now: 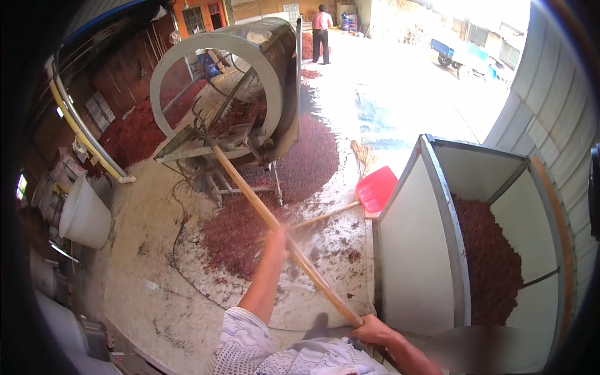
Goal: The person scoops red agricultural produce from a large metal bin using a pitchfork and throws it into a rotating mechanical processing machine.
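A long wooden handle (250, 199) runs slantwise from low in front of me up to the mouth of a metal drum machine (265, 47). My left hand (277, 240), somewhat blurred, is wrapped round the middle of this handle. Closed round its near end is my right hand (372, 329). The tool's head is lost among the metal parts at the drum's mouth, so I cannot tell its kind. Dark red, crumbly material (240, 240) lies on the floor under and beside the machine, and some shows inside the drum.
At right stands a tall pale bin (412, 250) partly filled with red material. A red shovel (377, 189) and a straw broom (364, 156) lie beside it. A white tub (86, 212) stands left; a cable (177, 262) crosses the floor. Far off are a person (322, 31) and a blue cart (444, 51).
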